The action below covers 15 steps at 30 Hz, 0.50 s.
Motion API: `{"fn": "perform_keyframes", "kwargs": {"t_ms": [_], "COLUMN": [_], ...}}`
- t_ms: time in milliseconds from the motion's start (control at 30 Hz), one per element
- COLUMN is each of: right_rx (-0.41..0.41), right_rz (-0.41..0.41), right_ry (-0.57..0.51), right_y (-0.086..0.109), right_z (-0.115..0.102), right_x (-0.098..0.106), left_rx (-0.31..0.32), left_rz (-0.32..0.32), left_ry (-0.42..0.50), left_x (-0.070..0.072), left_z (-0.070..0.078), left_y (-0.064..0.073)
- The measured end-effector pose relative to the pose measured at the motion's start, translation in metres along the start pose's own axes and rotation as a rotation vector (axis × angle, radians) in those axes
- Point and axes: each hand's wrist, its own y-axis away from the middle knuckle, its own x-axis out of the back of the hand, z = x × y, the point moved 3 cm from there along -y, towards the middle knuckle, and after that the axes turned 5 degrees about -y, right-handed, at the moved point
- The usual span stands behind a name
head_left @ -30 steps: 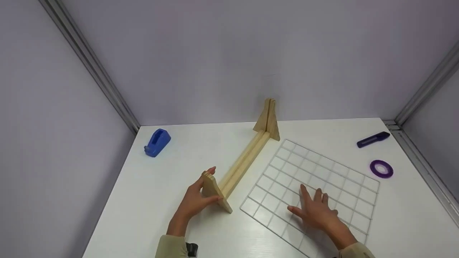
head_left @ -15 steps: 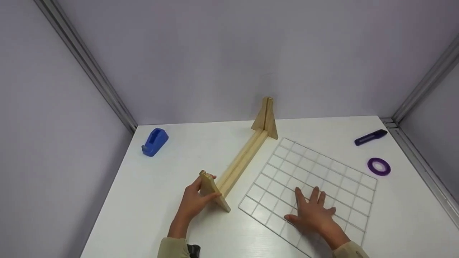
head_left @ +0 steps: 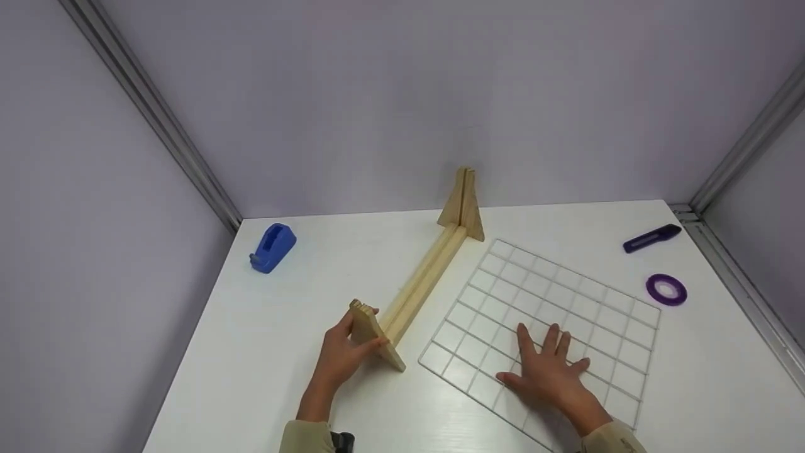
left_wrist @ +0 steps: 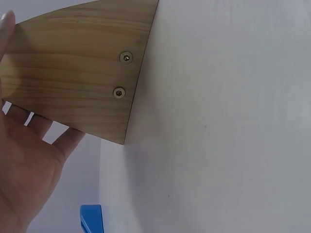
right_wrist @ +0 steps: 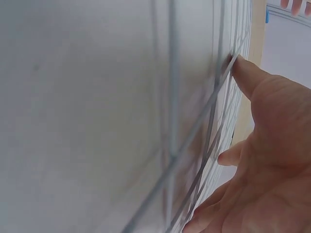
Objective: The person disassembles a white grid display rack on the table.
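A wooden stand point(head_left: 422, 286) lies slantwise on the table, its grooved rail running between two upright tapered end boards. My left hand point(head_left: 338, 357) grips the near end board point(head_left: 368, 326), thumb on the outer face and fingers around its far side. Two bolt heads point(left_wrist: 126, 57) show on that board in the left wrist view. To the right, a white wire grid panel point(head_left: 578, 274) lies flat. My right hand point(head_left: 553, 374) rests on it with fingers spread; in the right wrist view the fingertips touch the wires.
A blue tape dispenser point(head_left: 273, 248) sits at the back left of the white table point(head_left: 302, 302). At the right are a dark utility knife point(head_left: 652, 238) and a purple tape roll point(head_left: 666, 290). The far end board point(head_left: 462, 204) stands near the back wall.
My right hand has shifted slightly left, and its fingers have spread wider and flatter on the grid panel. The left hand keeps its grip on the end board.
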Motion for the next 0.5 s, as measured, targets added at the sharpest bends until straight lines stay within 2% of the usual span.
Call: {"fn": "perform_keyframes", "kwargs": {"t_ms": [233, 500], "right_rx": [0.044, 0.077], "right_rz": [-0.010, -0.027], "right_ry": [-0.008, -0.008], "right_y": [-0.001, -0.008], "right_z": [0.002, 0.015], "right_x": [0.002, 0.006], "left_rx": [0.015, 0.041], "left_rz": [0.030, 0.073], "left_ry": [-0.007, -0.023], "left_x": [0.000, -0.003], "left_z": [0.002, 0.004], "left_y": [0.008, 0.017]}}
